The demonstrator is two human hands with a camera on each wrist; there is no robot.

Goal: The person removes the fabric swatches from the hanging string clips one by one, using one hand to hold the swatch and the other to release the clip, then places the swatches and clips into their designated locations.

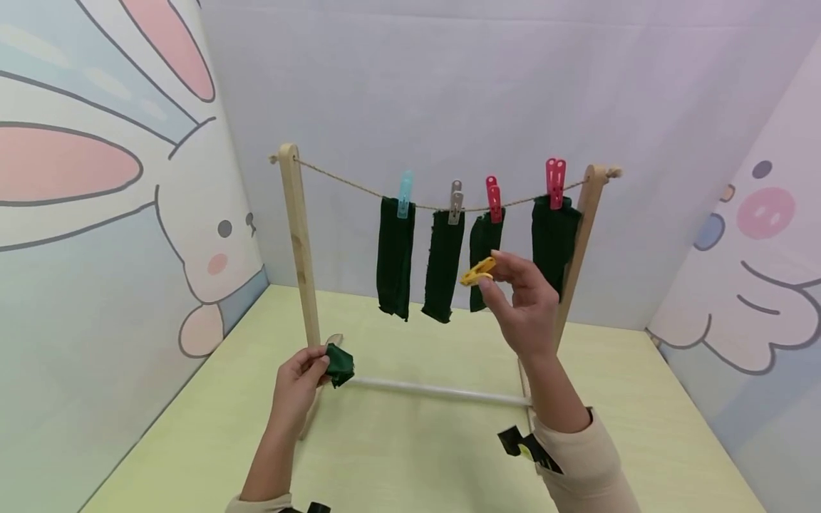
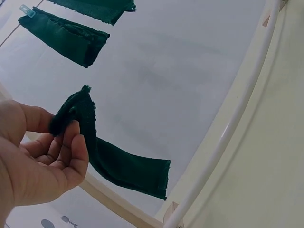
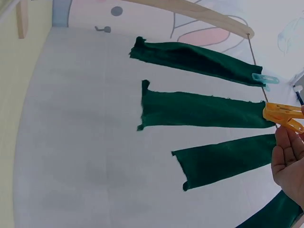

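Pinching green cloth [image 2: 130,169], left fingers [image 2: 38,118] | pinching yellow clothespin [image 1: 477,271], right fingers [image 1: 518,264] | open along rope [image 1: 340,179], edged by left post [image 1: 299,249]

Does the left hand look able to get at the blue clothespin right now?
Probably yes: nothing seems to block the left hand from the blue clothespin, though it's holding a green cloth.

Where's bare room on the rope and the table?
Rope: widest bare stretch, left post to blue clip. Table: bare patch in front of the white bar. Crowded: gray clip to right post, three cloths hanging, yellow clip held in front.
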